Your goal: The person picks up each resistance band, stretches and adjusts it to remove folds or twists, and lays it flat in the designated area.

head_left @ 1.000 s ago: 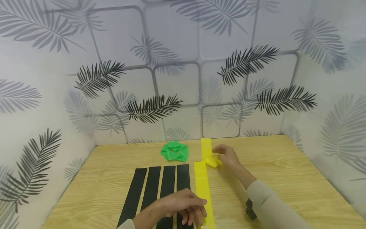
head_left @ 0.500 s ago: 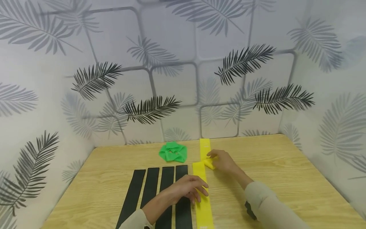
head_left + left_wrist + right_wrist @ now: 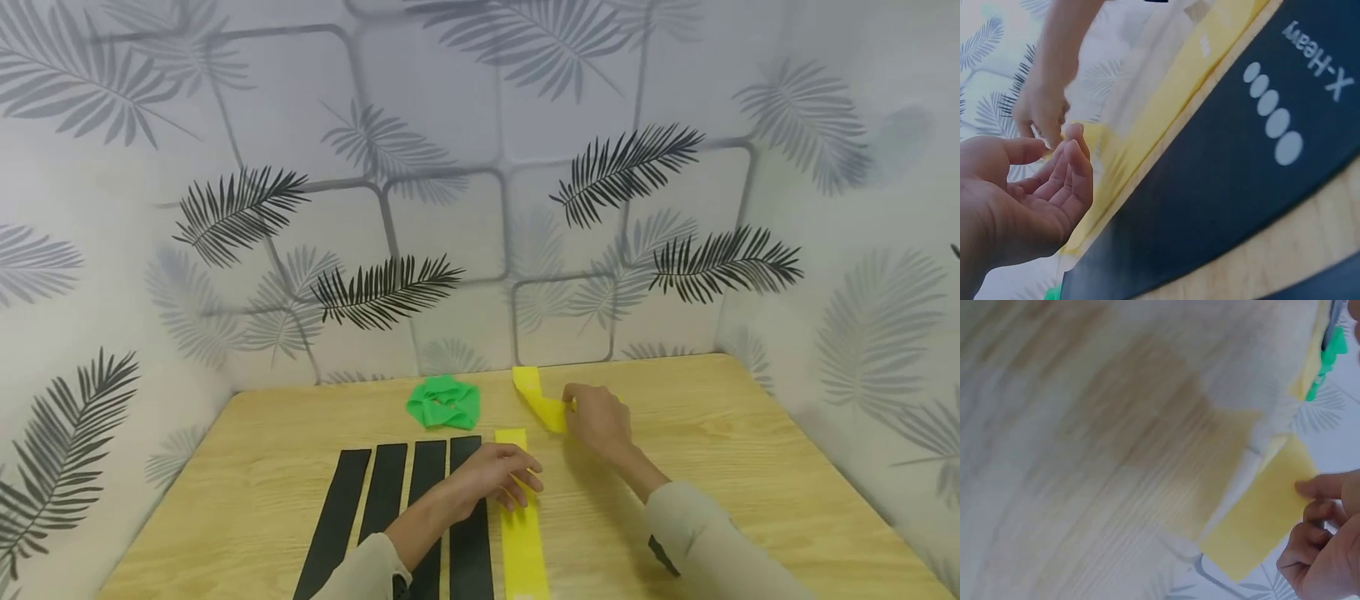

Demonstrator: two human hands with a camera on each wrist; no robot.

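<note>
My right hand (image 3: 598, 421) pinches one end of a yellow resistance band (image 3: 534, 397) near the table's back edge. Between thumb and fingers, its free part slants up off the wood in the right wrist view. A second yellow resistance band (image 3: 525, 542) lies flat, running toward the front. Above that flat band hovers my left hand (image 3: 495, 477), fingers loosely bent and holding nothing. In the left wrist view, the nearest black resistance band (image 3: 1210, 181) carries white dots and the print "X-Heavy". A crumpled green resistance band (image 3: 442, 403) rests at the back.
Several black bands, including the leftmost one (image 3: 337, 508), lie side by side left of the yellow one on the wooden table (image 3: 225, 500). Leaf-patterned walls (image 3: 450, 317) enclose the back and sides. Wood surface extends to the right of my right hand.
My right hand has drawn the yellow band's loose end to the right, away from the flat yellow band. My left hand has moved forward over the flat band. The head view has shifted slightly.
</note>
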